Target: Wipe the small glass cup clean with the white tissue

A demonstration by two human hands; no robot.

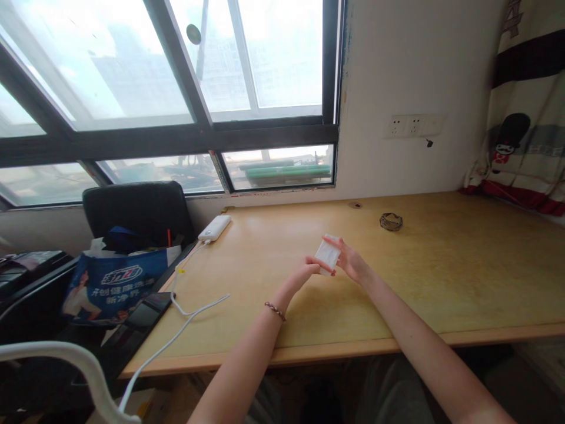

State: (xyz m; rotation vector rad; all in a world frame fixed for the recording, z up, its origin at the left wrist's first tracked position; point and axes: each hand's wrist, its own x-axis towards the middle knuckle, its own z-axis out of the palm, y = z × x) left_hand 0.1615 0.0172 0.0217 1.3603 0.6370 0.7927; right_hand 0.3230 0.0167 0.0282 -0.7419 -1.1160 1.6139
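Observation:
Above the middle of the wooden table (273,235), a small white rectangular packet (328,254) is held between both hands; it looks like a pack of tissues, though its kind is not certain. My left hand (308,270) grips its lower left part, thumb across the face. On the upper right edge, my right hand (349,259) has its fingers closed around the packet. A braided bracelet (275,310) circles the left wrist. The undersides of the fingers are hidden behind the packet.
A white power bank (215,228) with a white cable (194,312) lies along the table's left side. Toward the back right sits a dark bracelet-like ring (391,221). A black chair (139,206) bearing a blue bag (115,282) stands left of the table.

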